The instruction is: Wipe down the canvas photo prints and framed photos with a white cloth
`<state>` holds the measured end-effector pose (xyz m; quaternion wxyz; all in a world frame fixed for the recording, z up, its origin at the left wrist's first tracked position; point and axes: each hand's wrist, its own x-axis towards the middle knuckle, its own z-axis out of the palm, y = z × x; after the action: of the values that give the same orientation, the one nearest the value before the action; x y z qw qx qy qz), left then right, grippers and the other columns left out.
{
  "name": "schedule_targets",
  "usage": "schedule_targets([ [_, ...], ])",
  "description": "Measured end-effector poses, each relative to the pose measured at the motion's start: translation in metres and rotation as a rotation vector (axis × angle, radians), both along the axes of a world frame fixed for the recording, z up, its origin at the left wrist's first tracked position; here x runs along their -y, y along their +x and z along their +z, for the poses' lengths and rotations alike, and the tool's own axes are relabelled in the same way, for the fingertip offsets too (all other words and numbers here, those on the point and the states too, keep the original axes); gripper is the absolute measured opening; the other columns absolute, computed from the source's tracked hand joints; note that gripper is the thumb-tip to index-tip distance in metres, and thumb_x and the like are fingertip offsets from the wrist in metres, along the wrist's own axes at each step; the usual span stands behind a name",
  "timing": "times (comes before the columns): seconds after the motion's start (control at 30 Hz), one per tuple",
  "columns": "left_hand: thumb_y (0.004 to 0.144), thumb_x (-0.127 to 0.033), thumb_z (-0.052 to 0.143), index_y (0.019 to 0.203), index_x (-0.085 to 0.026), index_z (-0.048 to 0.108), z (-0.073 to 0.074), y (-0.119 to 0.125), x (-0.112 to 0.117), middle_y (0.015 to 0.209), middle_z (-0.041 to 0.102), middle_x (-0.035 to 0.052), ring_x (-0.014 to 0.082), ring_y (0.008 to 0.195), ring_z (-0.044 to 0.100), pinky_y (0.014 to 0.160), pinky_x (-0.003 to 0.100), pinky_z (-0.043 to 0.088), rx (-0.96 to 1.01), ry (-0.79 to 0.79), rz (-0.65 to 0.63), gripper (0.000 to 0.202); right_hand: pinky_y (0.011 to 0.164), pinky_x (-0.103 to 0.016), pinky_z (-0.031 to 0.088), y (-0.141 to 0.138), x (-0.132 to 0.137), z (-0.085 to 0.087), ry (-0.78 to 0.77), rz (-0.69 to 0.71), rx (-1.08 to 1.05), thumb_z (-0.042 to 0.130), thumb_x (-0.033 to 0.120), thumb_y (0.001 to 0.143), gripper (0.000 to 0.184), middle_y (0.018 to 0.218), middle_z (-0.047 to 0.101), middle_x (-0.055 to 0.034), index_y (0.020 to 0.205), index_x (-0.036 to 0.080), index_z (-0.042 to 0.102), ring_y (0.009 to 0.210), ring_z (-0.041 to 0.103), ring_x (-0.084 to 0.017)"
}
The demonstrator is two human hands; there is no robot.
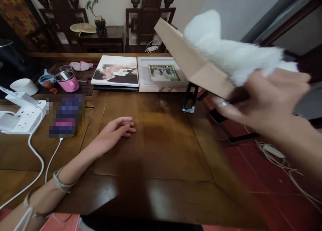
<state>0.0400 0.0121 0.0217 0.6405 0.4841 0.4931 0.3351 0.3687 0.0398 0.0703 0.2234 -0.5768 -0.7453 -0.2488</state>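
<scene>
My right hand point(271, 90) is raised at the right, slightly blurred, with its fingers closed on a tan, flat-sided box or board point(198, 63). White fluffy material point(233, 53) lies along the upper side of this tilted piece, against my fingers. Whether the two are joined I cannot tell. Below its lower edge, a dark narrow upright piece with an opening point(190, 98) shows near the tabletop. On the wooden table point(156, 150) lies my left hand point(115, 133), fingers loosely stretched and holding nothing.
A photo album point(115, 71) and a framed picture point(163, 73) lie along the far edge. At left are a pink mug point(67, 81), a white bowl point(24, 86), a power strip point(27, 117) and a charging phone point(66, 115). Cables point(274, 153) lie on the red floor.
</scene>
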Motion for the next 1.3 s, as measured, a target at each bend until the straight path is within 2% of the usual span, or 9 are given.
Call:
schedule_targets([
  [0.1, 0.085, -0.023, 0.059, 0.108, -0.016, 0.062, -0.001, 0.0, -0.001, 0.108, 0.066, 0.0101, 0.0184, 0.092, 0.068, 0.081, 0.031, 0.051, -0.004, 0.004, -0.007, 0.025, 0.058, -0.037, 0.034, -0.009, -0.024, 0.004, -0.076, 0.012, 0.176, 0.035, 0.05, 0.082, 0.045, 0.066, 0.063, -0.0141, 0.068, 0.016, 0.061, 0.075, 0.059, -0.023],
  [0.23, 0.085, -0.021, 0.058, 0.108, -0.015, 0.062, 0.0, 0.001, -0.001, 0.109, 0.066, 0.01, 0.0183, 0.092, 0.068, 0.08, 0.031, 0.052, -0.021, -0.006, -0.001, 0.025, 0.059, -0.038, 0.033, -0.022, -0.047, 0.008, -0.162, 0.037, 0.327, 0.037, 0.035, 0.084, 0.041, 0.081, 0.067, -0.0196, 0.087, 0.006, 0.065, 0.085, 0.059, -0.024],
  [0.4, 0.085, -0.019, 0.056, 0.107, -0.014, 0.062, 0.001, 0.002, -0.001, 0.107, 0.066, 0.0099, 0.0169, 0.089, 0.068, 0.078, 0.029, 0.052, -0.039, -0.009, 0.01, 0.023, 0.061, -0.038, 0.032, -0.031, -0.071, 0.0, -0.201, 0.071, 0.448, 0.031, 0.031, 0.088, 0.046, 0.094, 0.067, -0.02, 0.102, 0.001, 0.062, 0.095, 0.056, -0.025],
  [0.6, 0.084, -0.02, 0.058, 0.105, -0.015, 0.063, -0.003, 0.002, -0.003, 0.103, 0.067, 0.0093, 0.0181, 0.089, 0.068, 0.075, 0.029, 0.053, -0.024, 0.003, 0.001, 0.022, 0.061, -0.036, 0.03, -0.038, -0.09, -0.011, -0.224, 0.083, 0.459, 0.043, 0.028, 0.085, 0.038, 0.097, 0.067, -0.0207, 0.107, 0.001, 0.06, 0.093, 0.055, -0.023],
  [0.77, 0.084, -0.02, 0.059, 0.103, -0.016, 0.064, -0.004, 0.0, -0.004, 0.104, 0.067, 0.0087, 0.018, 0.089, 0.069, 0.074, 0.029, 0.054, -0.02, 0.01, 0.001, 0.02, 0.064, -0.034, 0.031, -0.041, -0.1, -0.014, -0.227, 0.203, 0.419, 0.037, 0.02, 0.088, 0.037, 0.11, 0.064, -0.0208, 0.113, 0.001, 0.056, 0.098, 0.053, -0.022],
  [0.87, 0.084, -0.018, 0.06, 0.102, -0.014, 0.063, -0.004, 0.005, -0.008, 0.107, 0.068, 0.0107, 0.0191, 0.093, 0.069, 0.083, 0.032, 0.054, 0.047, -0.061, 0.036, 0.019, 0.066, -0.033, 0.032, -0.042, -0.105, -0.016, -0.238, 0.239, 0.387, 0.034, 0.017, 0.088, 0.037, 0.116, 0.062, -0.0204, 0.115, 0.003, 0.055, 0.101, 0.052, -0.022],
  [1.0, 0.082, -0.009, 0.059, 0.101, -0.01, 0.061, -0.006, 0.027, -0.034, 0.112, 0.068, 0.0173, 0.0224, 0.104, 0.067, 0.098, 0.036, 0.049, 0.294, -0.212, 0.073, 0.019, 0.065, -0.034, 0.033, -0.043, -0.112, -0.021, -0.245, 0.249, 0.374, 0.04, 0.016, 0.085, 0.034, 0.112, 0.063, -0.0209, 0.112, 0.005, 0.056, 0.1, 0.054, -0.027],
  [1.13, 0.086, -0.006, 0.05, 0.105, -0.008, 0.058, -0.008, 0.056, -0.079, 0.119, 0.064, 0.0214, 0.0211, 0.112, 0.062, 0.098, 0.031, 0.049, 0.367, -0.316, 0.202, 0.021, 0.067, -0.038, 0.036, -0.041, -0.121, -0.028, -0.273, 0.261, 0.358, 0.046, 0.016, 0.082, 0.037, 0.114, 0.06, -0.0239, 0.117, 0.006, 0.053, 0.102, 0.052, -0.035],
  [1.3, 0.09, -0.009, 0.048, 0.108, -0.01, 0.055, -0.013, 0.081, -0.109, 0.11, 0.065, 0.0193, 0.0217, 0.105, 0.065, 0.091, 0.032, 0.053, 0.332, -0.179, 0.222, 0.02, 0.07, -0.04, 0.038, -0.04, -0.13, -0.037, -0.285, 0.25, 0.346, 0.044, 0.017, 0.084, 0.039, 0.115, 0.058, -0.0234, 0.121, 0.006, 0.049, 0.105, 0.05, -0.037],
])
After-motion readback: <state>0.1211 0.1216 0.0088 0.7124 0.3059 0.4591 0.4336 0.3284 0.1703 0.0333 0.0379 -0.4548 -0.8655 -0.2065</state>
